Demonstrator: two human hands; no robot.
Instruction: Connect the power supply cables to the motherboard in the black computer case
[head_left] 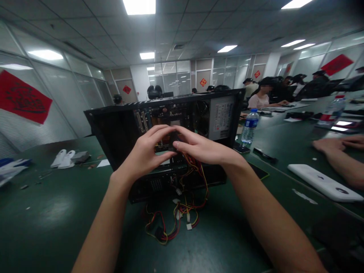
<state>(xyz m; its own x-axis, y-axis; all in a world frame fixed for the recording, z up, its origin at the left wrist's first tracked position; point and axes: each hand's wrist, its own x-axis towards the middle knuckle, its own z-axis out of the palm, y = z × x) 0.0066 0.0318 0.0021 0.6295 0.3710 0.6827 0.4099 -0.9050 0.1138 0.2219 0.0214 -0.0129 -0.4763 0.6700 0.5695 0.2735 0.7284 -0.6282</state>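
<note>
Green table (51, 235): open PC case (109, 127) stands mid-table w/ mobo (184, 110) & PSU (220, 119) inside, PSU label too blurred to read; cables (186, 207) spill out front. L hand (146, 149) & R hand (203, 148) free, curved, fingertips meeting before case. Blue-labelled btl (248, 131) at R, level unclear.

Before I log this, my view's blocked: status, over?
Left hand, right hand empty, fingertips meeting, thumbs apart. Open computer case beyond them. Cables spilling onto table in front.

Light's from the ceiling panels (139, 7), blown white. Room's dimmish. I get soft glare on the table (54, 210), deep shadow inside the case (113, 125). Wide-angle stretch at edges, top-right corner dark, far background soft.
</note>
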